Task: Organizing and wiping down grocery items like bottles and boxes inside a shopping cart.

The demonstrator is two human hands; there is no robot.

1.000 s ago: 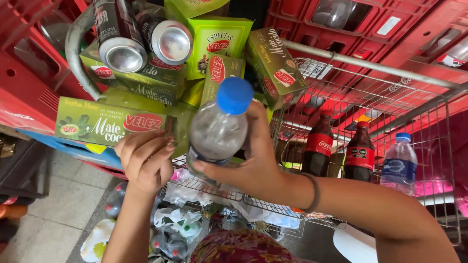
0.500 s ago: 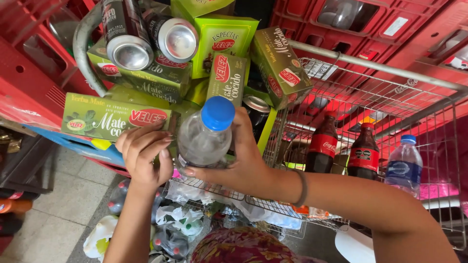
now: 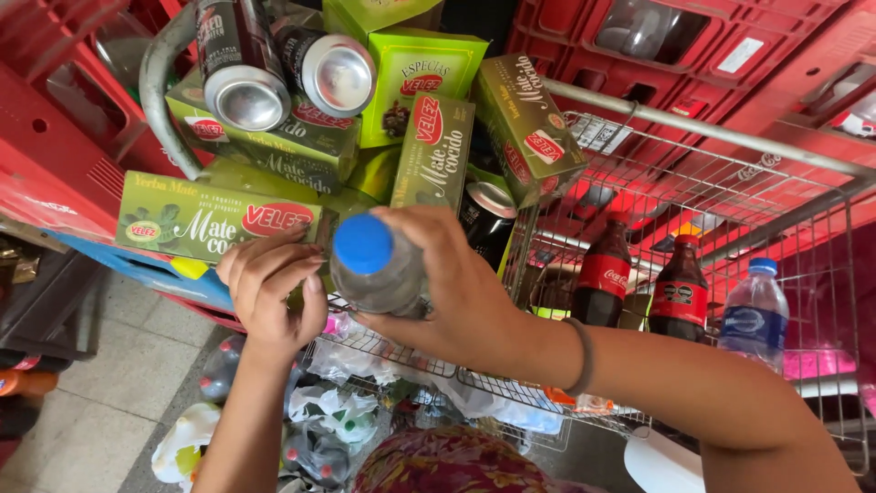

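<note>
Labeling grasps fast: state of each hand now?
Left hand: curled, fingertips on the green box.
Right hand: closed around the clear bottle.

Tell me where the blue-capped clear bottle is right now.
In the head view, the clear bottle sits centre frame, gripped by the right hand, with the left hand beside it, just below the green boxes.

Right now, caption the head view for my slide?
Right hand grips a blue-capped bottle; left hand touches a green box in the cart.

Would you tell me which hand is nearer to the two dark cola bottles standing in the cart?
The right hand: it grips the blue-capped bottle just left of the cola bottles; the left hand lies farther left, against a green box.
</note>
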